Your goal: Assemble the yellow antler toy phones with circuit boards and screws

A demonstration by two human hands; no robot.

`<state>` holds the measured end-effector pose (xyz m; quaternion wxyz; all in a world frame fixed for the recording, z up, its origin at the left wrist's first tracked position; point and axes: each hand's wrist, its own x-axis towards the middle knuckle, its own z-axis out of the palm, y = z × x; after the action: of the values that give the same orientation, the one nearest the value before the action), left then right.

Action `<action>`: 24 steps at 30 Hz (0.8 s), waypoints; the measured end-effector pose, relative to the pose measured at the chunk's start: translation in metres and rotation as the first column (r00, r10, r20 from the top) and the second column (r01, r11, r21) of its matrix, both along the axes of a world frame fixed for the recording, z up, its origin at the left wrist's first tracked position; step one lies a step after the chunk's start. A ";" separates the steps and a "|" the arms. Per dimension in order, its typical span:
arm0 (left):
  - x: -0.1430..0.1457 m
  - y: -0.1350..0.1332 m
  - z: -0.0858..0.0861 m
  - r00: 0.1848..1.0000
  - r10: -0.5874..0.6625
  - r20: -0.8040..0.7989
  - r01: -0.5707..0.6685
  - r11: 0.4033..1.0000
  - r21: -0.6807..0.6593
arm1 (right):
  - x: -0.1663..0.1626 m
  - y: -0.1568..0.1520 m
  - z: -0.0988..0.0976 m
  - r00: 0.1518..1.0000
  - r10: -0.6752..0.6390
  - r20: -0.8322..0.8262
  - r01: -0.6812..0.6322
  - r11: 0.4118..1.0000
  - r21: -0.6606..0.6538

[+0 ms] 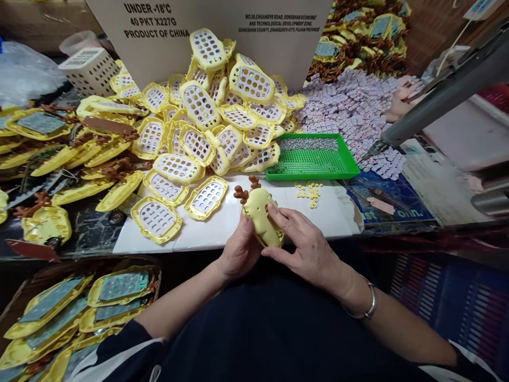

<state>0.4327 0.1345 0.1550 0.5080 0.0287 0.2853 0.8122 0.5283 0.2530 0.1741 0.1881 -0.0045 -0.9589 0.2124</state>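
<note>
Close in front of me is a yellow plastic toy casing [259, 208] with brown antlers, held above the front edge of a white board [214, 233]. My left hand [239, 250] grips its left side, thumb along the edge. On the other side, my right hand [305, 240] has its fingers over the casing and its thumb at the lower end. What lies inside the casing is turned from view. Left of it on the board lie yellow shells with white perforated button sheets [207, 198]. Several small yellow pieces [309, 193] are scattered to the right.
A green tray [350, 168] of small metal screws stands behind the yellow pieces. An electric screwdriver [429, 90] slants in from the right. White key pieces [342, 101] are heaped behind. Casings with circuit boards [43, 123] are piled left, and more fill a box [123, 286] below.
</note>
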 end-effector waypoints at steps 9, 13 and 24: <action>0.002 0.001 0.001 1.000 0.018 -0.006 -0.018 0.999 0.047 | 0.001 -0.001 0.006 1.000 -0.025 0.011 0.025 0.999 0.032; 0.003 0.000 0.006 0.998 0.000 -0.058 0.001 1.000 0.024 | 0.001 -0.003 0.005 0.999 -0.036 -0.021 0.038 0.996 0.083; 0.003 0.000 0.005 0.944 0.181 -0.277 -0.226 0.964 -0.139 | -0.005 -0.006 0.009 0.985 -0.004 -0.170 0.017 0.997 0.076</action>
<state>0.4358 0.1342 0.1601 0.3797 0.0629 0.4191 0.8223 0.5233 0.2475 0.1828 0.2701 0.0155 -0.9469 0.1739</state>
